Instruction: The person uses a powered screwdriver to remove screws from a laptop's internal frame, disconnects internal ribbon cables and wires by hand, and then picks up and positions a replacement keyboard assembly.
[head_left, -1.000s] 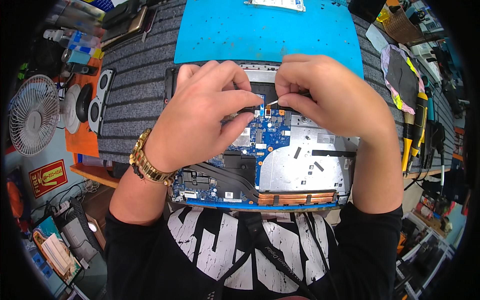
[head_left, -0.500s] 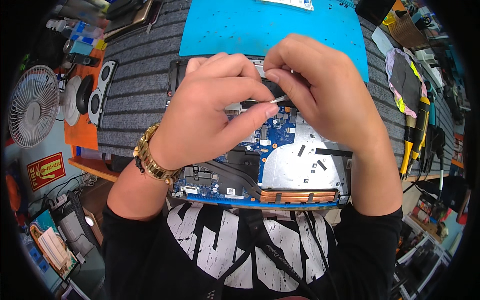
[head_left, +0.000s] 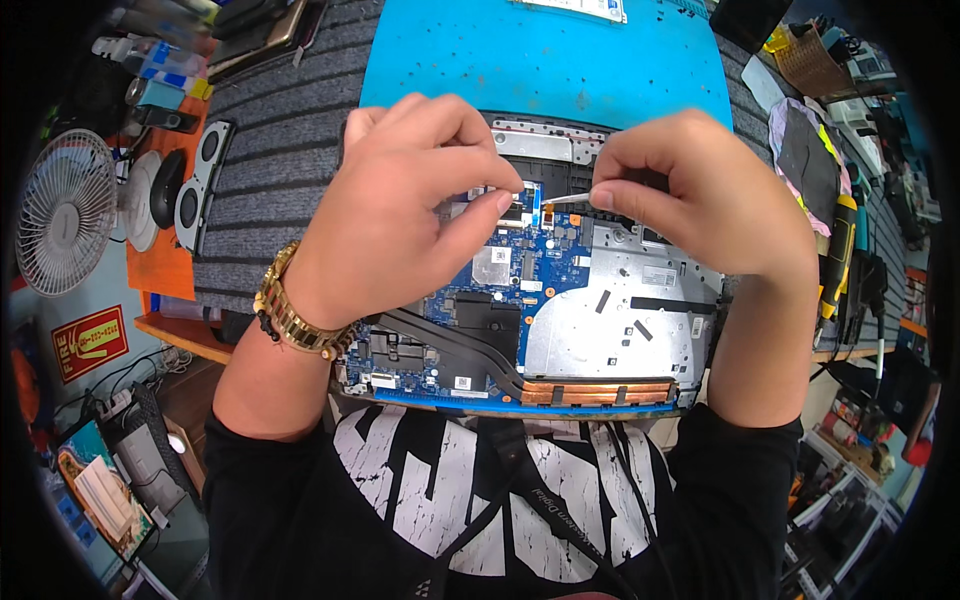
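An opened laptop base with a blue circuit board (head_left: 548, 262) lies in front of me. My left hand (head_left: 410, 195), a gold watch (head_left: 290, 305) on its wrist, hovers over the board's upper left part. Its thumb and index finger are pinched together, and whatever is between them is too small to make out. My right hand (head_left: 690, 190) pinches a thin, pale, pointed strip (head_left: 568, 199). The strip's tip reaches left toward a blue-and-white edged part (head_left: 537, 203) near a connector. Copper heat pipes (head_left: 598, 393) run along the laptop's near edge.
A blue mat (head_left: 550, 70) lies beyond the laptop on a grey ribbed cloth (head_left: 280, 150). To the left are a white fan (head_left: 68, 212) and a piece with two round discs (head_left: 204, 187). A yellow-and-black screwdriver (head_left: 838, 260) and a crumpled cloth (head_left: 805, 160) are at the right.
My hands have parted from their meeting point over the board: the left moved slightly left, the right moved right. The connector area between them now shows.
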